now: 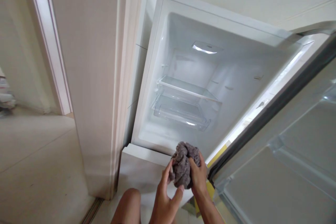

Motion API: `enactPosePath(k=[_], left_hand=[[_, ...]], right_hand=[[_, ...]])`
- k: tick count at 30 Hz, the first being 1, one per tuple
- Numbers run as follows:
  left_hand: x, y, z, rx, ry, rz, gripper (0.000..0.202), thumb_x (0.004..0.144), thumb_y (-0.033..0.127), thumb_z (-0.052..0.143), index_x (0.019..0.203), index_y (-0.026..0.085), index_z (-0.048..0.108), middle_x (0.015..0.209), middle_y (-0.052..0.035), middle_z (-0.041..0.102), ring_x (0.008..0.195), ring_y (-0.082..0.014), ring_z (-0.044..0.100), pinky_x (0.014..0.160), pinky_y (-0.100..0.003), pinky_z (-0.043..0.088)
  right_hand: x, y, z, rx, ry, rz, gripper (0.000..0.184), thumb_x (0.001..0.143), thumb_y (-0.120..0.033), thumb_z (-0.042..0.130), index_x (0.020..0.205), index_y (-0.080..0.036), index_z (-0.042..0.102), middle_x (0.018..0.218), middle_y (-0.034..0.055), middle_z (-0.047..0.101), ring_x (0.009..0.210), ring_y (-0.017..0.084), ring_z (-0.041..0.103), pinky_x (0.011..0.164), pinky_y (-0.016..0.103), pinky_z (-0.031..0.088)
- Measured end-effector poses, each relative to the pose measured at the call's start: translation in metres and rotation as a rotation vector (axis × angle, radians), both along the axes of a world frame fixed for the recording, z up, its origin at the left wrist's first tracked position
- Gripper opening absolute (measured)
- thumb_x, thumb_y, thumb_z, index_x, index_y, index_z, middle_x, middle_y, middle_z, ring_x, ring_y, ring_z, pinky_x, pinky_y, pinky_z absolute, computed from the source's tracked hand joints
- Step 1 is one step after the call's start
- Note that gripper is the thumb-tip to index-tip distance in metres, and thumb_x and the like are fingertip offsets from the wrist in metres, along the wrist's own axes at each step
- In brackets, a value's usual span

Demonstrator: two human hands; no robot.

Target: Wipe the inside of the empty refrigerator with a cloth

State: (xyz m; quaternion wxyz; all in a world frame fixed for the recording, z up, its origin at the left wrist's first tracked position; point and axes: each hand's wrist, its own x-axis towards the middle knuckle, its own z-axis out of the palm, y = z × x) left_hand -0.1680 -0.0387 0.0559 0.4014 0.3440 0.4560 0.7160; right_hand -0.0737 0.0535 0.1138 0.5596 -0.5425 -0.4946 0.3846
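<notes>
A crumpled grey cloth [183, 165] is bunched between both my hands, low in front of an open white fridge [162, 14]. My right hand [198, 178] grips the cloth from the right with fingers curled round it. My left hand [165, 199] touches the cloth's left and lower side, thumb and fingers pinching it. Inside the lit fridge compartment sit a glass shelf [186, 89] and a clear drawer [181, 113]; nothing is stored on them.
The fridge door [288, 140] stands swung out at the right, showing its inner racks. A lower closed fridge door [141, 168] lies below the compartment. A cream wall panel [89, 77] stands to the left, with tiled floor [34, 157] beyond. My bare knee [127, 206] shows at the bottom.
</notes>
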Motion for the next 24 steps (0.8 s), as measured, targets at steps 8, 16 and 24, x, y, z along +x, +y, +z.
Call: enactPosePath(k=[8,16,24], left_hand=[[-0.011,0.038,-0.023,-0.062,-0.509,0.042,0.075,0.063,0.051,0.087,0.126,0.018,0.066,0.135,-0.0202,0.066,0.124,-0.0354,0.065,0.103,-0.043,0.055],[-0.015,0.064,-0.045,-0.271,-0.312,0.288,0.068,0.056,0.048,0.09,0.114,0.019,0.067,0.13,-0.0162,0.067,0.131,-0.0341,0.058,0.114,-0.05,0.043],[-0.017,0.061,-0.008,-0.256,-0.523,-0.185,0.049,0.057,0.059,0.086,0.074,0.015,0.072,0.076,-0.0092,0.076,0.084,-0.0309,0.073,0.083,-0.043,0.058]], right_hand=[[0.014,0.013,-0.005,0.155,-0.009,-0.149,0.059,0.067,-0.045,0.066,0.119,-0.018,0.066,0.103,0.0054,0.07,0.097,0.025,0.061,0.098,0.041,0.046],[0.021,-0.005,-0.013,0.15,0.075,0.0,0.072,0.069,-0.046,0.079,0.135,-0.025,0.06,0.132,0.0074,0.065,0.111,0.025,0.061,0.102,0.039,0.046],[0.012,-0.023,-0.024,-0.017,0.22,0.109,0.089,0.072,-0.053,0.077,0.152,-0.026,0.046,0.138,0.0085,0.064,0.117,0.026,0.063,0.103,0.04,0.05]])
